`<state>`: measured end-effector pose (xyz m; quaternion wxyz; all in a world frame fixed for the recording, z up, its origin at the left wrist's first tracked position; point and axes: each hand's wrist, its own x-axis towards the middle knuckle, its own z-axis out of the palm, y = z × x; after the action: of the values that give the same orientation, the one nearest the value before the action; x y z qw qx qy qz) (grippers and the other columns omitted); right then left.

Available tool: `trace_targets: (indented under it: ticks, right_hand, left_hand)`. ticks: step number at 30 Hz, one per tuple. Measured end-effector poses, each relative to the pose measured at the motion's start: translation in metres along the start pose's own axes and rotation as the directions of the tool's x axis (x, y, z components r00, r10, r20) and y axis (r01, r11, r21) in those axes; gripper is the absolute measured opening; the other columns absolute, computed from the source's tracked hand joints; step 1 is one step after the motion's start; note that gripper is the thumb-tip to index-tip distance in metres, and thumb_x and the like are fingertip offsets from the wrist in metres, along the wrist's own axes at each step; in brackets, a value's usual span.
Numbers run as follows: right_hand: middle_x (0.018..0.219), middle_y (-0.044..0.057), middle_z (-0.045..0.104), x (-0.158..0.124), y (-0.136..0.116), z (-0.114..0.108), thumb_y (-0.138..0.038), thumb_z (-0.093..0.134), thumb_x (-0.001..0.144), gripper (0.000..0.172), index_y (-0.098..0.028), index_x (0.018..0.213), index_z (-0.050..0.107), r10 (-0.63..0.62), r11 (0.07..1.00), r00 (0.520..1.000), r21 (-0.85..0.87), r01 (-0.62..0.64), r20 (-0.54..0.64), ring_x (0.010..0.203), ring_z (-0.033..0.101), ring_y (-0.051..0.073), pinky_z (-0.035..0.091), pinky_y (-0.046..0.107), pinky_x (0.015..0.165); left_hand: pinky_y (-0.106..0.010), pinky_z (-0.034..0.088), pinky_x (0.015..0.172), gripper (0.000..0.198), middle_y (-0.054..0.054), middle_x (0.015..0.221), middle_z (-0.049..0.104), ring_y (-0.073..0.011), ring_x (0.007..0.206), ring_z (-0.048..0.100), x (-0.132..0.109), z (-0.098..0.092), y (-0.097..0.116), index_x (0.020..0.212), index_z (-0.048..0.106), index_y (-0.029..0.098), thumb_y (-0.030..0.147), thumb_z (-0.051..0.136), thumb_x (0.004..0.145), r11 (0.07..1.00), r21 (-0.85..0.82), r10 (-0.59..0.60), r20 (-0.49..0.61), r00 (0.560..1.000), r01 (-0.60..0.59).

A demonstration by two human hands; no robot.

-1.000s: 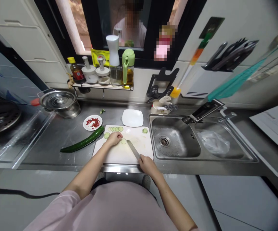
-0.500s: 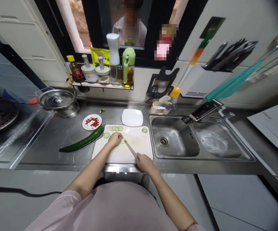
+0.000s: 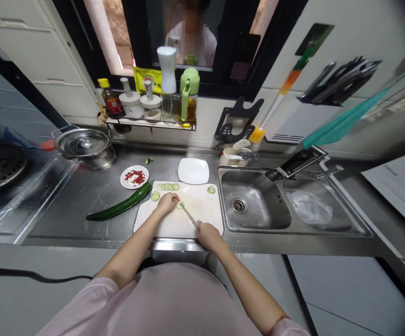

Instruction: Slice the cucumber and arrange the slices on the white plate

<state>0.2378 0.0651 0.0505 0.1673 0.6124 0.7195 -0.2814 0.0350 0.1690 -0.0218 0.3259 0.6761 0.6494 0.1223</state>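
My right hand [image 3: 209, 235] grips the handle of a knife [image 3: 190, 216], whose blade points up and left across the white cutting board [image 3: 202, 205]. The blade's tip is at a round cucumber slice [image 3: 180, 205]. Curled fingers of my left hand [image 3: 168, 202] pinch at the left edge of this slice; the fingertips are small and partly hidden. Along the board's top left lies an overlapping row of cucumber slices [image 3: 168, 187], with a few more slices [image 3: 155, 196] below it. Another small stack of slices [image 3: 211, 190] sits at the top right corner.
Left of the board lies a long cucumber [image 3: 120, 209], its tip touching or overlapping the board's edge. A plate of chopped red pieces [image 3: 134, 177], an empty white dish [image 3: 194, 171] and a lidded pot [image 3: 86, 147] stand behind. To the right is a double sink [image 3: 254, 224].
My right hand has shifted very slightly left with the knife. The left hand stays at the slice, and the camera view has turned a little.
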Motion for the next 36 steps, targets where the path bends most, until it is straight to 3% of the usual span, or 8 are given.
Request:
trace_targets:
  ticks: [11,26,36]
  right_hand:
    - [0.108,0.016,0.068,0.005,-0.004,-0.011,-0.019,0.036,0.092,0.033,-0.016,0.115,0.06,0.008,1.0,1.0,0.022,-0.008,0.013,0.099,0.064,0.023,0.044,0.031,0.077]
    - [0.106,0.018,0.069,0.005,-0.008,-0.006,-0.015,0.038,0.09,0.034,-0.014,0.116,0.059,0.015,1.0,1.0,0.002,-0.015,-0.021,0.101,0.065,0.027,0.046,0.034,0.075]
    - [0.105,0.018,0.069,-0.008,-0.001,0.0,-0.011,0.036,0.09,0.035,-0.016,0.113,0.062,0.041,0.998,0.997,0.046,-0.038,-0.066,0.1,0.066,0.026,0.048,0.036,0.078]
  left_hand:
    - [-0.023,0.042,0.067,0.025,-0.002,0.084,0.072,-0.0158,0.077,0.061,0.001,0.0,0.001,0.089,0.074,0.02,0.014,0.053,0.076,0.999,-0.013,-0.032,0.015,0.999,0.032]
    - [-0.023,0.044,0.07,0.024,-0.003,0.084,0.073,-0.0155,0.077,0.063,0.002,0.0,0.001,0.087,0.074,0.018,0.012,0.054,0.076,0.999,-0.042,-0.023,0.022,0.999,0.024]
    - [-0.024,0.043,0.074,0.022,-0.005,0.091,0.072,-0.0167,0.085,0.063,-0.002,0.007,0.006,0.088,0.073,0.018,0.011,0.055,0.078,0.999,-0.024,-0.046,-0.031,0.998,0.046]
